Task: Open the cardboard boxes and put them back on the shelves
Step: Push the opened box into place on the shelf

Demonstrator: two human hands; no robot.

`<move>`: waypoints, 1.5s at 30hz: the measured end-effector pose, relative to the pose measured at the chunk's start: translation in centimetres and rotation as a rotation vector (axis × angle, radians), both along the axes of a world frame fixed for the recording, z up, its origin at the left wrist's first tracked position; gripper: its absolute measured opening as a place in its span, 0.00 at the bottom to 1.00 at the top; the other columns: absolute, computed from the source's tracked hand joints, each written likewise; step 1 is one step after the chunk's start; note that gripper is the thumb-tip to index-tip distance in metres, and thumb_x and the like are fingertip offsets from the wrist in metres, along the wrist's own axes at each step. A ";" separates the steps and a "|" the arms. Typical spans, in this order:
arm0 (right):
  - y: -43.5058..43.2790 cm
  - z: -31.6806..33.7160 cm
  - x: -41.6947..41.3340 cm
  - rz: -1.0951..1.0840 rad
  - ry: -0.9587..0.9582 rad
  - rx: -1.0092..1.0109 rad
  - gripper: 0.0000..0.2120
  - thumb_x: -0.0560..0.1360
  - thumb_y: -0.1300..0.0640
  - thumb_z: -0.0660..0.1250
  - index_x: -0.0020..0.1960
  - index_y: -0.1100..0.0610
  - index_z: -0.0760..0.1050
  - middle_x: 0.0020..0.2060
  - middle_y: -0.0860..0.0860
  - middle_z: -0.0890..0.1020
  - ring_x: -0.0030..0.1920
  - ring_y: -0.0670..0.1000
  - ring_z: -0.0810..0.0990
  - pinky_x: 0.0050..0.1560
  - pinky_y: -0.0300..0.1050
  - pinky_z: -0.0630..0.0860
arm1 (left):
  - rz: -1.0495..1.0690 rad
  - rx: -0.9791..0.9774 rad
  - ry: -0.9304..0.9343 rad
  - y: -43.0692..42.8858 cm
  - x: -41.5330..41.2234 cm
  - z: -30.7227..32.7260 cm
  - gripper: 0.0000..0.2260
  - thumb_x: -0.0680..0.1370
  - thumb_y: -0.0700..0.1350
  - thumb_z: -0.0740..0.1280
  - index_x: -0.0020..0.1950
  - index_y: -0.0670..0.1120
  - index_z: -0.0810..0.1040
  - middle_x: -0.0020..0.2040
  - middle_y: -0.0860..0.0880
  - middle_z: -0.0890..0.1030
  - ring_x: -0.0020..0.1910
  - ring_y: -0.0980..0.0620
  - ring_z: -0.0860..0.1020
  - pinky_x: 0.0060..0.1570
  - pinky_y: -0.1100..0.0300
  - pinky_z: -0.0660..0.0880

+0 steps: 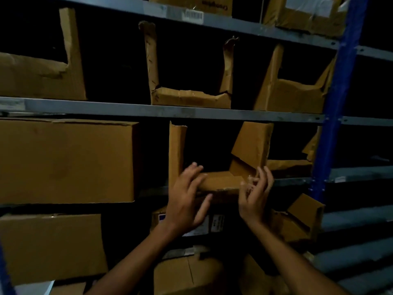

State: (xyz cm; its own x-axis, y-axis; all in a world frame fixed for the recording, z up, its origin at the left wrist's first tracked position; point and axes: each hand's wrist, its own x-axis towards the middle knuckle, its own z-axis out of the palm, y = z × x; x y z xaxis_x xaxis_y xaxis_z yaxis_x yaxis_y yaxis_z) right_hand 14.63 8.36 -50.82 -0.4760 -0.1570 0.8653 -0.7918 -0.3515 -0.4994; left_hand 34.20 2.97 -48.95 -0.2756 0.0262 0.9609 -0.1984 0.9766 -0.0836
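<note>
A person's left hand lies spread on the low front wall of a cut-open cardboard box. The fingers are straight and apart over the wall's top edge, with the thumb stretched along its face below. The right hand is at the box's right front corner, fingers loosely curled and parted with nothing pinched. Blur there makes it hard to say whether they touch the cardboard.

The box sits on the middle shelf, and its cut-away front faces the person. Its low wall runs left to right between the two hands. A tall corner strip stands upright just above the left hand's fingers, and a bent flap leans over the right hand.

Left of the left hand sits a closed box. Beneath both palms, white labels show on a lower carton, their print too small to read. Far above, a barcode sticker marks a grey beam, and upside-down lettering on a top carton cannot be read.
</note>
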 end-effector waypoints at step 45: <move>-19.5 3.5 -7.4 0.104 0.625 1.098 0.34 0.62 0.28 0.70 0.56 0.52 0.78 0.54 0.55 0.82 0.58 0.56 0.79 0.55 0.50 0.75 | 0.629 0.875 -0.855 -19.1 -8.0 5.0 0.22 0.75 0.38 0.70 0.67 0.38 0.70 0.64 0.40 0.75 0.61 0.42 0.75 0.51 0.56 0.72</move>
State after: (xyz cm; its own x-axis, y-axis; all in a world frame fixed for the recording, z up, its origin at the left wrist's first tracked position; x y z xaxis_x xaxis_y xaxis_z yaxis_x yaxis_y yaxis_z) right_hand 7.24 -11.13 -47.28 0.0233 -0.9444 0.3279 -0.9908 -0.0656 -0.1185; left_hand 26.18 -16.11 -43.95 -0.5240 -0.8423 0.1262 -0.8210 0.5390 0.1882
